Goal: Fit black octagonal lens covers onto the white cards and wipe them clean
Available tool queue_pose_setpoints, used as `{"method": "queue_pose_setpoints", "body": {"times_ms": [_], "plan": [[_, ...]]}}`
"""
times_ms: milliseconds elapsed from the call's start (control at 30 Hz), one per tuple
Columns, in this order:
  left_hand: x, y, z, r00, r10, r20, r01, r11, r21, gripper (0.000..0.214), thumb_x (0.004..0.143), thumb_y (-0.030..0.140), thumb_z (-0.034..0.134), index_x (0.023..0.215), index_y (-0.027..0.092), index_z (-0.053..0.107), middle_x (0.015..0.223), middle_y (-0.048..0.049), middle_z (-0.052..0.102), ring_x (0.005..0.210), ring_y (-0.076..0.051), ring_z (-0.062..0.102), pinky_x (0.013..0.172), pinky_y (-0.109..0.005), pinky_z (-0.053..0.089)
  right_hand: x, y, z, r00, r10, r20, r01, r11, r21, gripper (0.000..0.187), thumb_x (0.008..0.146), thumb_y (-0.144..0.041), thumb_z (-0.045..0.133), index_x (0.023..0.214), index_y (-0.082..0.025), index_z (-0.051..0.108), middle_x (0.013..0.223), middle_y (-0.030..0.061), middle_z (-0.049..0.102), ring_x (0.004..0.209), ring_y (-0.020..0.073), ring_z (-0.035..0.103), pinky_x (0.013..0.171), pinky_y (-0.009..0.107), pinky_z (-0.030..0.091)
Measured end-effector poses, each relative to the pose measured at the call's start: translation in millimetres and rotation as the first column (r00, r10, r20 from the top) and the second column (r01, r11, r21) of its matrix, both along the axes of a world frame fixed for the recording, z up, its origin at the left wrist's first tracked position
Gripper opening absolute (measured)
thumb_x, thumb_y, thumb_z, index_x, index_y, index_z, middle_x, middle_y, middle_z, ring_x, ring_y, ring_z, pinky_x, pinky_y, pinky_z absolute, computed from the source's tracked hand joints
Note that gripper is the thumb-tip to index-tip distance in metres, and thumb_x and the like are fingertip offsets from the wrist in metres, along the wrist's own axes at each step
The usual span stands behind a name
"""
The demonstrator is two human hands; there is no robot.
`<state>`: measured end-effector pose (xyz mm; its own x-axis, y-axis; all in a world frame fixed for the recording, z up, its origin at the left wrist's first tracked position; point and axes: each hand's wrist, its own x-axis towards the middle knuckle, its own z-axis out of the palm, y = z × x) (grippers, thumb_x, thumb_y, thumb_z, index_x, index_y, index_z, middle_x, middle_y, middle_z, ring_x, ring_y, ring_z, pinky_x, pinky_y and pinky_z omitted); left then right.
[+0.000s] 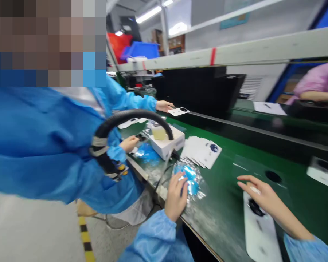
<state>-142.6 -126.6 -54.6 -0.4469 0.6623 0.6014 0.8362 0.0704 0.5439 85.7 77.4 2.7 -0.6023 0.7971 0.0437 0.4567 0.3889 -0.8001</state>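
Note:
My left hand (177,196) rests with its fingers extended on a heap of crinkled clear and blue plastic film (190,179) near the bench edge. A small dark blue piece shows by its fingers; I cannot make out whether it is held. My right hand (265,198) is over a white phone back cover (262,236), its thumb and index finger stretched out and apart. The cover lies flat with a black round camera area, partly hidden by that hand. Something small and white shows at a finger. Just beyond lies a clear sheet with a black disc (273,177).
Fanned white phone back covers (200,151) lie beside a white box (168,142). A black flexible hose (131,114) arches on the left. A co-worker in blue (57,145) holds another cover (179,111). Another blurred cover (324,174) lies on the right of the green bench (221,203).

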Motion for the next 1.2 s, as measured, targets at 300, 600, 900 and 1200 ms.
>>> {"method": "queue_pose_setpoints", "body": {"times_ms": [300, 600, 900, 1200], "plan": [[62, 47, 27.3, 0.893, -0.437, 0.105, 0.447, 0.889, -0.104, 0.024, 0.095, 0.018, 0.045, 0.117, 0.021, 0.055, 0.111, -0.0088, 0.060, 0.108, -0.020, 0.057, 0.095, -0.037, 0.047, 87, -7, -34.6, 0.870, -0.454, -0.192, 0.390, 0.872, -0.295, 0.039, 0.082, -0.052, 0.045, 0.105, -0.021, 0.054, 0.063, -0.0043, 0.043, 0.049, 0.0114, 0.039, 0.039, 0.022, 0.027], [109, 120, 8.5, 0.663, -0.733, 0.151, 0.718, 0.567, -0.403, 0.088, 0.069, 0.049, 0.076, 0.141, 0.018, 0.036, 0.141, -0.0187, 0.047, 0.130, -0.036, 0.043, 0.107, -0.054, 0.035, 88, -19, -49.5, 0.850, -0.433, -0.301, 0.361, 0.894, -0.267, 0.027, 0.079, -0.041, 0.056, 0.096, -0.020, 0.053, 0.071, -0.0022, 0.053, 0.048, 0.0089, 0.042, 0.041, 0.021, 0.033], [108, 133, 11.2, 0.501, -0.722, 0.477, 0.863, 0.456, -0.215, 0.078, 0.067, 0.027, 0.080, 0.136, 0.023, 0.043, 0.132, -0.0102, 0.047, 0.126, -0.028, 0.045, 0.105, -0.045, 0.041, 75, -42, -37.8, 0.905, -0.275, -0.325, 0.244, 0.961, -0.132, 0.016, 0.078, -0.034, 0.066, 0.088, -0.023, 0.070, 0.089, 0.0037, 0.065, 0.085, 0.0202, 0.060, 0.078, 0.032, 0.046], [116, 66, 25.1, 0.224, -0.413, 0.883, 0.800, 0.595, 0.075, 0.050, 0.086, 0.034, 0.058, 0.132, 0.020, 0.043, 0.110, -0.0127, 0.067, 0.077, -0.018, 0.071, 0.061, -0.025, 0.056, 93, -20, -43.5, 0.672, -0.559, -0.486, 0.463, 0.829, -0.313, 0.024, 0.080, -0.041, 0.064, 0.094, -0.021, 0.065, 0.079, 0.0057, 0.059, 0.058, 0.0146, 0.048, 0.043, 0.027, 0.035]]}}
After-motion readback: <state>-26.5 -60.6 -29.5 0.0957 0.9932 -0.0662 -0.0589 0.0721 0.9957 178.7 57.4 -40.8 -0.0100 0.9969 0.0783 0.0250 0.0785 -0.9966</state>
